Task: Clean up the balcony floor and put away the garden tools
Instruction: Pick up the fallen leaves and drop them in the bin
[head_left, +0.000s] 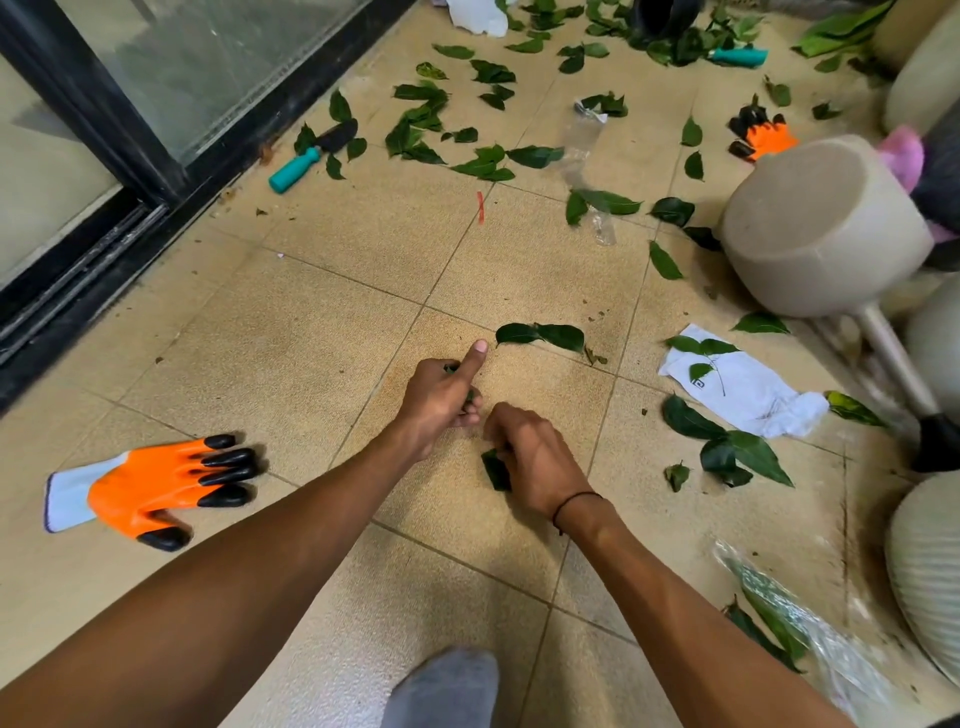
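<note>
Leaf-clutching hands (441, 400) between glove (150, 488), paper (748, 389)

Leaves (496, 470) mostly hidden inside both fists; black pot (667, 15) cropped

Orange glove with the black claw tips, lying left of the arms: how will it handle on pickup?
The orange glove lies flat and limp on the tile floor, so it probably droops if lifted by one edge. The coated palm looks grippy, not slippery. The black claw tips look rigid, so they may snag. It seems unlikely to roll.
</note>
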